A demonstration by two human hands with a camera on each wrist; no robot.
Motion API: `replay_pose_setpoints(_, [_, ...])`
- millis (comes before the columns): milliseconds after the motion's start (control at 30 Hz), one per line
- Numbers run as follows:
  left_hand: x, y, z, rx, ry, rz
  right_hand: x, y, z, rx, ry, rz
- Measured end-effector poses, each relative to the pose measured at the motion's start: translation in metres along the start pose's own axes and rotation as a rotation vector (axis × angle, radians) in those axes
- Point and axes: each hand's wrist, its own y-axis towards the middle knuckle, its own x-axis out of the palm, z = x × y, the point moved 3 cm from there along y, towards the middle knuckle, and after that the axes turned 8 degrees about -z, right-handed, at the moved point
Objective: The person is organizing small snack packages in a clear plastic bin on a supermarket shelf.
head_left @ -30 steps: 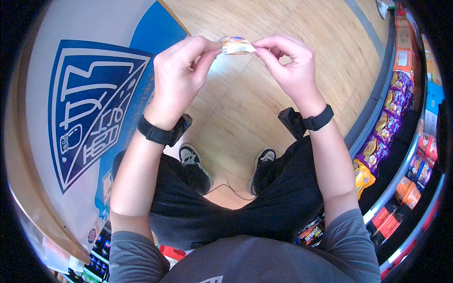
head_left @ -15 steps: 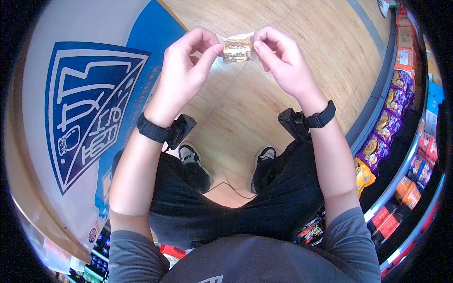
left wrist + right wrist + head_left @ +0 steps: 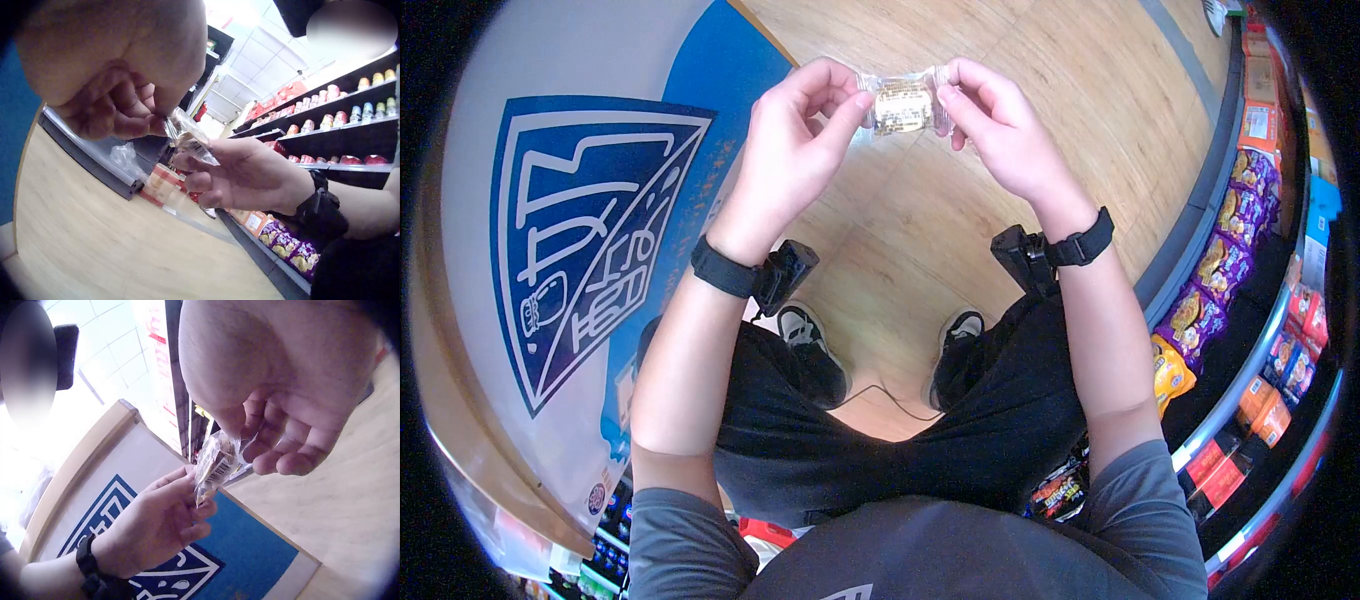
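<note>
A small snack packet in clear, shiny wrapping is stretched between both hands, in front of the body. Dark printed lines and a pale yellowish filling show on the side facing the head camera. My left hand pinches one crimped end between thumb and forefinger. At the opposite end, my right hand has the wrapper between thumb and forefinger. From the right wrist view, the packet shows a barcode, with the left hand beyond it. The left wrist view has the wrapper edge-on between the fingertips.
On the left stands a white and blue counter panel with a large logo. Store shelves on the right carry purple snack bags and orange packs. Below are the wood-patterned floor and the person's shoes.
The packet has turned from showing a narrow edge to showing its printed face. Both hands rose slightly and drew a little closer together, then stayed nearly still over the last half second.
</note>
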Motion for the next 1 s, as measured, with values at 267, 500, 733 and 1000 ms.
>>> replay_pose_setpoints(267, [0.001,0.001,-0.003,0.018,-0.043,0.046,0.001,-0.001,-0.001,-0.020,0.082,0.026])
replay_pose_setpoints(500, [0.001,-0.001,-0.003,-0.001,0.037,0.056,-0.002,-0.001,0.006,0.014,0.077,-0.056])
replay_pose_setpoints(733, [0.004,-0.003,0.003,-0.047,-0.053,0.016,-0.003,-0.001,0.009,0.044,0.060,-0.072])
replay_pose_setpoints(1000, [0.005,-0.006,0.012,-0.092,-0.121,-0.030,0.003,-0.002,0.005,0.039,0.055,0.007])
